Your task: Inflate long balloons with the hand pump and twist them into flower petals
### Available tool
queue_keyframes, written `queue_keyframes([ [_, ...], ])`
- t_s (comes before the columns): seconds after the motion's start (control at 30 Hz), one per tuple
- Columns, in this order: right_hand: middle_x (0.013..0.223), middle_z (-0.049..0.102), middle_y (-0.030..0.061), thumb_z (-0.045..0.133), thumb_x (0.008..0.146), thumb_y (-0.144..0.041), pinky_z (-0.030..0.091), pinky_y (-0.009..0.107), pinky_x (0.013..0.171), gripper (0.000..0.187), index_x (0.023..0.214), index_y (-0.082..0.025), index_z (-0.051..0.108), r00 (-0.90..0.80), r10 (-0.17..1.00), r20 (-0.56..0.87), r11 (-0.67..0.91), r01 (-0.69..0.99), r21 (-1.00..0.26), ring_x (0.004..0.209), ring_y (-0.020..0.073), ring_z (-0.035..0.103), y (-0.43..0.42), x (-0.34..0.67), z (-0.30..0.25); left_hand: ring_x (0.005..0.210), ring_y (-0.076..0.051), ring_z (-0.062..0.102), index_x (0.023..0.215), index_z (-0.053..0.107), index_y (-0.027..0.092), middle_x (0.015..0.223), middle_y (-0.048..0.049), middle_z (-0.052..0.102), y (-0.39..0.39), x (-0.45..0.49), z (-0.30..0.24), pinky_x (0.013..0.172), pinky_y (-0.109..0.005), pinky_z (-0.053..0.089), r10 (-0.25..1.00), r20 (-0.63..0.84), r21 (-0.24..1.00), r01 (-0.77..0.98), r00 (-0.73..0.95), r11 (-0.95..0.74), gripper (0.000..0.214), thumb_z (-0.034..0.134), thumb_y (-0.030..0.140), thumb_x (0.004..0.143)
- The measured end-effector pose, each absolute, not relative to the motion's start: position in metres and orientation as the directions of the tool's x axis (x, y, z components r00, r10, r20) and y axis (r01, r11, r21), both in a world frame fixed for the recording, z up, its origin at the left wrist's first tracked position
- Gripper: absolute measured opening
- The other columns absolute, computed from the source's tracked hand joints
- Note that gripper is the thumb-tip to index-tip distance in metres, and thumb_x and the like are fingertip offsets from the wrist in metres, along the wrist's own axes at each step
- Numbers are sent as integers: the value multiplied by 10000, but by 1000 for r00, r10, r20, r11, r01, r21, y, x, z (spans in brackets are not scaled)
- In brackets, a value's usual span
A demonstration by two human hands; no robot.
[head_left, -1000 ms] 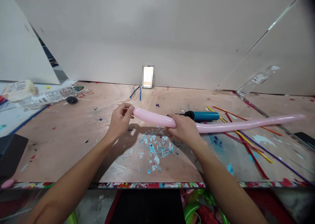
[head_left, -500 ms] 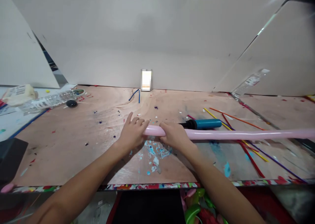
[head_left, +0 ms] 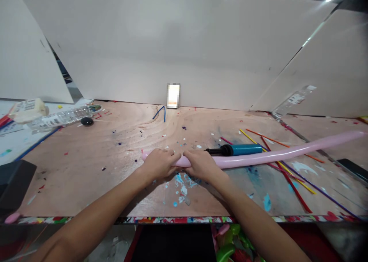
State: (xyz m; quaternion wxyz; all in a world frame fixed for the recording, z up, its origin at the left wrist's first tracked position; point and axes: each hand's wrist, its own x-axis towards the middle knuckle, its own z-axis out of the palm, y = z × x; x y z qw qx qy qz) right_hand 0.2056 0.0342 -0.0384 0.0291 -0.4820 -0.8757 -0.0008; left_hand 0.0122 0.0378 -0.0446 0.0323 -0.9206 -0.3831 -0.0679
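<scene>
A long, thin pink balloon (head_left: 276, 153) stretches from the table's middle out to the right edge of view. My left hand (head_left: 159, 163) is wrapped over the balloon near its left end, whose tip pokes out beyond the knuckles. My right hand (head_left: 201, 163) grips the balloon right beside the left one, the two hands nearly touching. Both hands press the balloon low, close to the wooden tabletop (head_left: 115, 158). A teal hand pump (head_left: 238, 150) lies just behind the balloon.
Several uninflated thin balloons (head_left: 287, 166) in red, yellow, orange and purple lie scattered on the right. A plastic water bottle (head_left: 59, 118) and a black cap (head_left: 86, 121) sit at the far left. White panels wall the table. Scraps of burst balloon litter the surface.
Both hands moved closer together and lowered the balloon toward the table. The left hand went from pinching the balloon's tip to closing over its body.
</scene>
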Motion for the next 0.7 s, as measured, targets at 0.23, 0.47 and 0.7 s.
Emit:
queue_keyframes([
  [0.23, 888, 652, 50, 597, 795, -306, 341, 292, 684, 145, 887, -196, 579, -582, 811, 62, 583, 812, -5, 851, 214, 599, 34, 201, -45, 739, -242, 637, 882, 637, 196, 835, -86, 692, 34, 10, -39, 609, -301, 400, 720, 63, 139, 709, 691, -692, 236, 446, 332, 858],
  [0.47, 949, 609, 56, 612, 786, -260, 314, 298, 744, 168, 937, -197, 576, -646, 746, 161, 643, 762, 75, 899, 212, 522, 40, 202, -42, 562, -138, 541, 716, 630, 183, 643, -20, 626, 37, 9, -32, 518, -230, 324, 772, 17, 628, 594, 635, -503, 286, 421, 323, 852],
  [0.7, 886, 581, 75, 532, 823, -198, 304, 339, 753, 119, 928, -181, 584, -741, 622, 254, 706, 670, 228, 834, 223, 472, 53, 196, -36, 439, -122, 492, 765, 565, 168, 599, -16, 585, 38, -1, -32, 441, -240, 354, 687, -321, 913, 405, 652, 41, 258, 435, 387, 809],
])
